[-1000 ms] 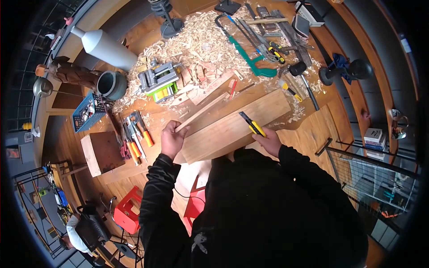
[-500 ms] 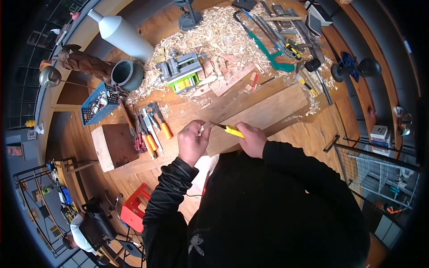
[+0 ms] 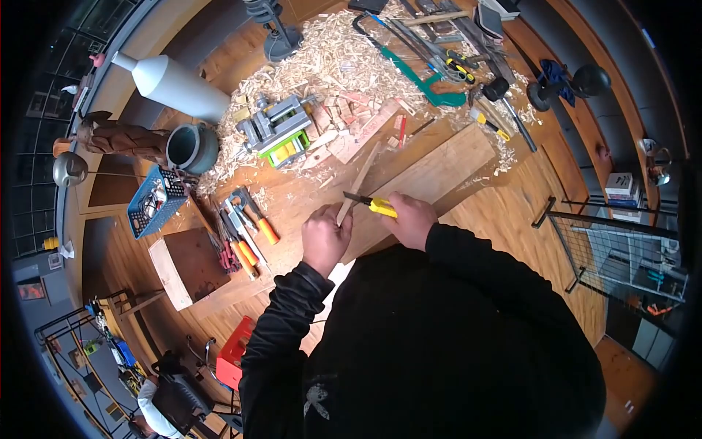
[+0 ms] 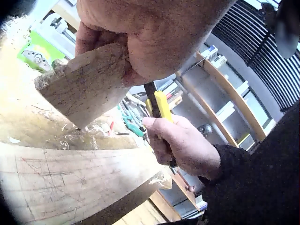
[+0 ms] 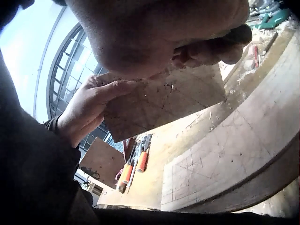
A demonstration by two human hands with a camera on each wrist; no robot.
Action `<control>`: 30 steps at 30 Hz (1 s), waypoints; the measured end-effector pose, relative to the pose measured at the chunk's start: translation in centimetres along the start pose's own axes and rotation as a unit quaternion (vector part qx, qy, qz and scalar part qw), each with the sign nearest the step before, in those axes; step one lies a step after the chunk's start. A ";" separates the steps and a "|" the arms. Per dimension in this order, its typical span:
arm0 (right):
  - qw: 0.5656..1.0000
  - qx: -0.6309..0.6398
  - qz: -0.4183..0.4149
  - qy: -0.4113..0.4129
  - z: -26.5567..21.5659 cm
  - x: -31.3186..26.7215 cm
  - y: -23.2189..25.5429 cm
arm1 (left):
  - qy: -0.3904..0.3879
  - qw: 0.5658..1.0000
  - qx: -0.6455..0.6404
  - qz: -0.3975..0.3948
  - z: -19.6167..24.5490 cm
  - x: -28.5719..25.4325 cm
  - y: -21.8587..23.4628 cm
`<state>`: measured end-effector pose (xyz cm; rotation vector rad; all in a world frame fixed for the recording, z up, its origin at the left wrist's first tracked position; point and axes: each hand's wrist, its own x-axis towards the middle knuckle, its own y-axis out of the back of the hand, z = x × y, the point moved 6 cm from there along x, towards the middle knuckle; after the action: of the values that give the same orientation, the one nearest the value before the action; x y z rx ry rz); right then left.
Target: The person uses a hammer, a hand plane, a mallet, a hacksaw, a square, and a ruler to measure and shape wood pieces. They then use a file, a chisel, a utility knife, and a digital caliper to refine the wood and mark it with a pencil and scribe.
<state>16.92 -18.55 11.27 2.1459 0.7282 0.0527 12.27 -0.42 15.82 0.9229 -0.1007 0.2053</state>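
Note:
My left hand [image 3: 326, 238] grips the near end of a thin flat piece of wood [image 3: 363, 175], its far end pointing away over the table. In the left wrist view this wood [image 4: 89, 89] is seen end-on, with dark pencil-like marks. My right hand [image 3: 411, 223] holds a yellow utility knife [image 3: 382, 208], its dark blade pointing left and overlapping the wood's edge close to my left fingers. Below both hands lies a long wide wooden board [image 3: 446, 168], with scribed lines on its face in the right wrist view. In that view my right hand hides the knife.
A green-based vise [image 3: 281, 132] stands among wood shavings [image 3: 344, 58] at the back. Orange-handled tools [image 3: 245, 249] and a wooden box [image 3: 186, 267] are at left. A green-handled saw [image 3: 431, 91], a hammer [image 3: 497, 89] and a brush [image 3: 490, 124] lie at right.
My hands have come together from apart. The knife has swung from pointing up and away to pointing left, its blade now at the wood. The wood's far end now points more steeply away.

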 end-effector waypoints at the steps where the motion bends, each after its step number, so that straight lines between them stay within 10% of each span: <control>1: 1.000 -0.007 -0.003 0.018 -0.1 0.1 0.3 | 0.001 1.000 0.001 -0.001 0.2 0.1 -0.1; 30: 0.994 0.022 0.028 0.101 -0.9 2.9 1.3 | 0.075 0.994 0.061 -0.057 3.3 1.6 0.1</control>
<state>19.64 -17.02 12.17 2.2237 0.7908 0.2893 13.87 -2.82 18.18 1.0293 0.1038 0.1758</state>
